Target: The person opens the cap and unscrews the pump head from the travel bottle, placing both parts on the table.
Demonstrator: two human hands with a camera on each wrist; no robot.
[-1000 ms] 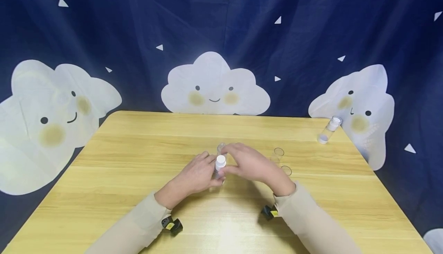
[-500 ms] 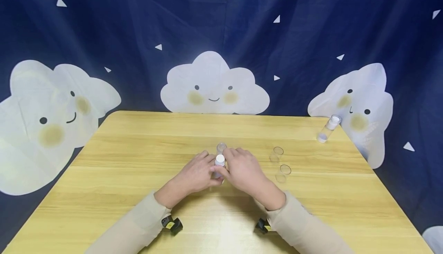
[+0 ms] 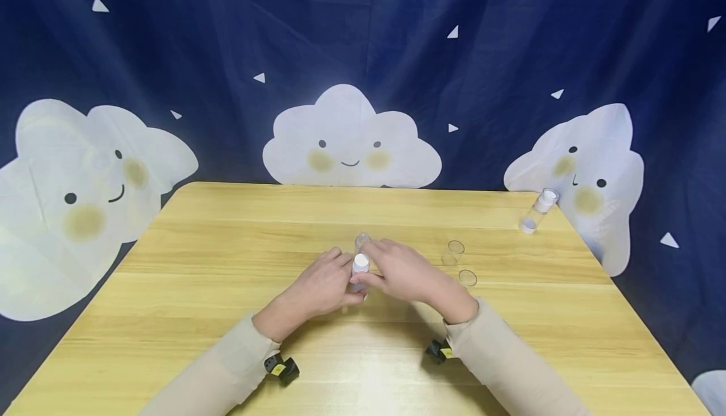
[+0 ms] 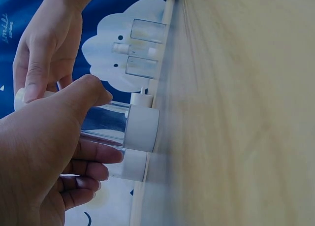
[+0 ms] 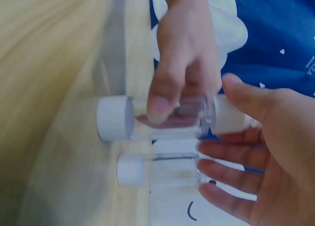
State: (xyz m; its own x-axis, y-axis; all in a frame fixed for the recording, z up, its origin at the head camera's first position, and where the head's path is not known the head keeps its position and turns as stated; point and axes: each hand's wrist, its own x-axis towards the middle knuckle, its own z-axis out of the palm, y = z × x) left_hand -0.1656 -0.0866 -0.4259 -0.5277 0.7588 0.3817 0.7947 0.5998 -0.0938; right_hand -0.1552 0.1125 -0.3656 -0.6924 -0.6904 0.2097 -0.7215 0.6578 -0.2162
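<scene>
My left hand (image 3: 317, 283) grips a clear upright bottle with a white base (image 5: 115, 118) by its body, at the middle of the table. My right hand (image 3: 411, 271) has thumb and forefinger around the bottle's white top (image 3: 360, 263); in the right wrist view its other fingers are spread beside it. Just behind stands a second clear bottle (image 3: 362, 240) with a white base, partly hidden by the hands. Another white-based piece (image 4: 141, 99) shows beyond the held bottle in the left wrist view.
Two clear cylindrical covers (image 3: 452, 253) stand on the wooden table (image 3: 227, 239) right of the hands. A clear bottle with white top and base (image 3: 539, 211) stands near the far right corner. A dark blue cloud-printed curtain (image 3: 215, 38) hangs behind the table.
My right hand turned inward over the bottle's white top, then swung back outward, its wrist moving left and then right. The left hand keeps its grip in place.
</scene>
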